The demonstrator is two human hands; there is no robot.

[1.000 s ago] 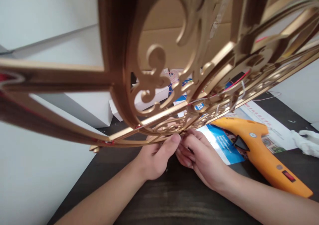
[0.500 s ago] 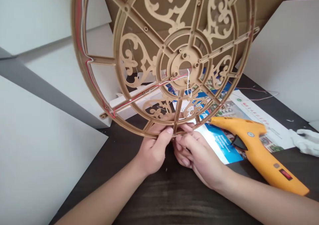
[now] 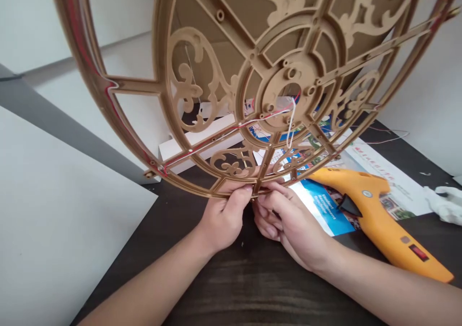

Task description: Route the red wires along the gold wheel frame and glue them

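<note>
The gold openwork wheel (image 3: 187, 42) is cut off at the top.

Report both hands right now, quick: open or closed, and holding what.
Left hand: closed, gripping the bottom rim of the gold scrollwork wheel frame.
Right hand: closed, pinching the same rim beside the left hand.

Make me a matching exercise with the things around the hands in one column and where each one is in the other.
Things:
1. round gold frame
2. orange glue gun
3. printed leaflet
4. crumpled white material

Places:
A. right of the glue gun
B. resting partly on the leaflet
C. held by the left hand and right hand
D. under the glue gun

Pairs: 1C, 2B, 3D, 4A
</note>
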